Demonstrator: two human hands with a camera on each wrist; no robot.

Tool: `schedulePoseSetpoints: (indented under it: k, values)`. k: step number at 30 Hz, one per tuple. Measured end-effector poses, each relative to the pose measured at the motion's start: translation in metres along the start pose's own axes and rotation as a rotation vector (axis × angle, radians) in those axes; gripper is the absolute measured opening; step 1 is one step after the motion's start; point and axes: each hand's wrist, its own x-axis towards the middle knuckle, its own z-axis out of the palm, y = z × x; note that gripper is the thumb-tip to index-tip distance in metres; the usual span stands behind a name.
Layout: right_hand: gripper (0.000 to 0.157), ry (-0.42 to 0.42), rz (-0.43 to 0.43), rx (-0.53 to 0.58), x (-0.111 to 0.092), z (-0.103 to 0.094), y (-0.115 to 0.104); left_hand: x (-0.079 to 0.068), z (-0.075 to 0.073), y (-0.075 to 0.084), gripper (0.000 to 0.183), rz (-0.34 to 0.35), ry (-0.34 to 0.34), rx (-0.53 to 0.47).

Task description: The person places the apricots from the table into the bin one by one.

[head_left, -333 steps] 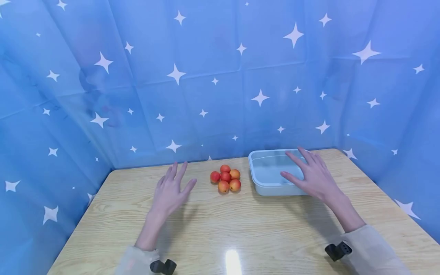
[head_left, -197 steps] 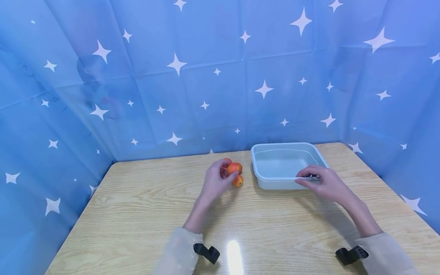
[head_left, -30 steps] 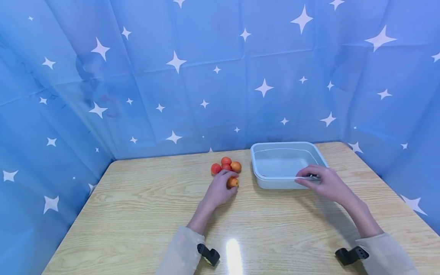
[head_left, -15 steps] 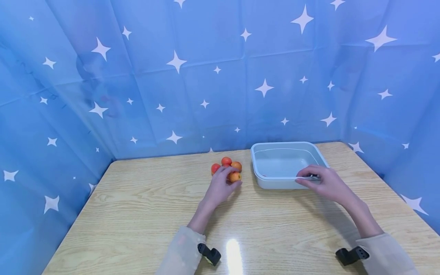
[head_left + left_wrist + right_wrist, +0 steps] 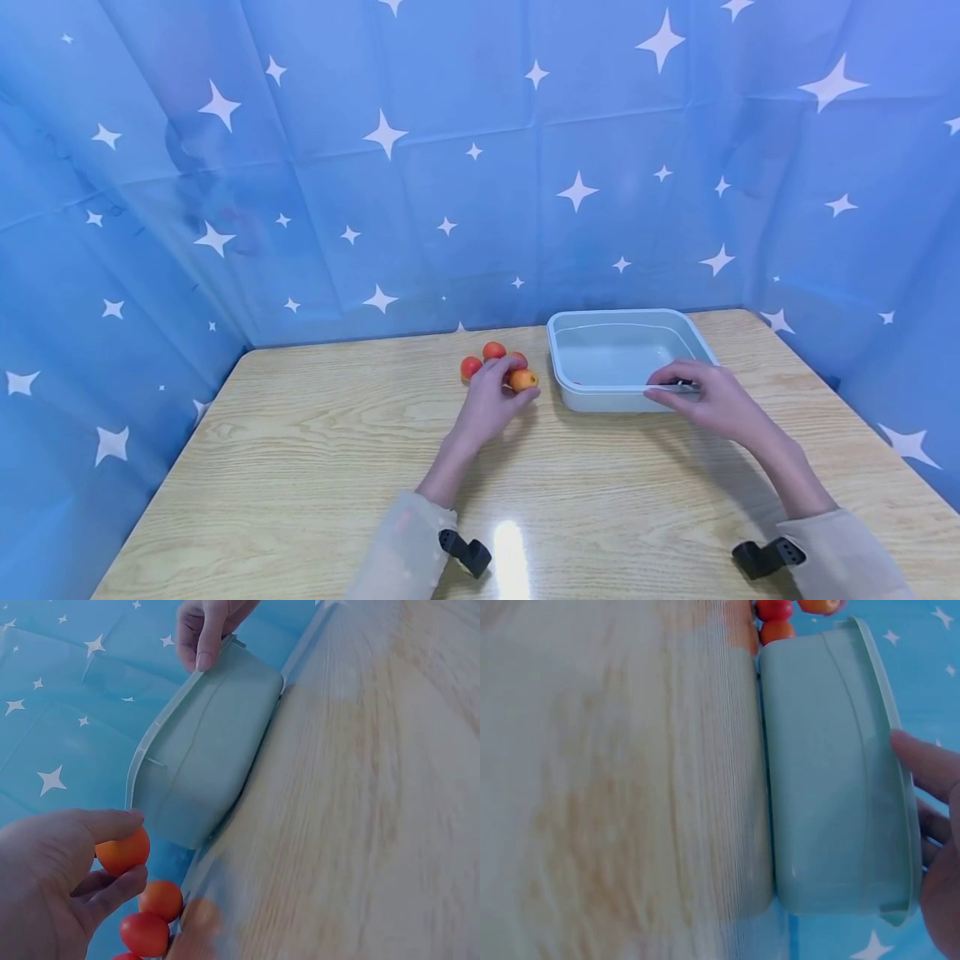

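My left hand [image 5: 489,407] pinches a small round orange fruit [image 5: 523,380] between thumb and fingers, raised above the table just left of the tub. In the left wrist view this orange fruit [image 5: 126,853] hangs above the others. Behind the hand, a red fruit [image 5: 471,367] and another red fruit [image 5: 494,350] lie on the table, with more partly hidden by my fingers. My right hand [image 5: 701,400] grips the near rim of a light blue rectangular tub [image 5: 611,401], thumb outside. A tiny red spot shows just inside the tub's near wall; the rest there is hidden.
The wooden table [image 5: 300,467] ends at the back against a blue curtain [image 5: 450,167] with white stars. The tub stands near the back edge, right of the fruits. Each sleeve bears a black wrist camera [image 5: 465,553].
Over the last second my left hand has lifted the orange fruit and moved it rightward toward the tub. My right hand stays on the rim. Earlier, both hands were open and apart.
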Motion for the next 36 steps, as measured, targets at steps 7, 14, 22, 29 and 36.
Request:
schedulePoseSetpoints:
  k: [7, 14, 22, 29, 36]
  values:
    - [0.017, 0.008, -0.002, 0.005, 0.000, 0.000, -0.001, 0.003, 0.000, 0.009, 0.038, -0.017, 0.019, -0.055]
    - [0.015, -0.001, 0.015, -0.014, 0.000, 0.000, 0.000, 0.006, 0.005, 0.015, 0.035, 0.009, 0.043, -0.063]
    - [0.015, 0.004, 0.007, -0.009, 0.000, 0.000, -0.002, 0.010, 0.010, 0.022, 0.037, 0.070, 0.079, -0.081]
    - [0.016, 0.005, -0.004, -0.008, 0.000, 0.001, 0.001, 0.014, 0.017, 0.032, 0.041, 0.067, 0.092, -0.122]
    - [0.016, 0.005, 0.001, -0.009, 0.000, 0.001, 0.001, 0.017, 0.025, 0.038, 0.038, 0.093, 0.083, -0.142]
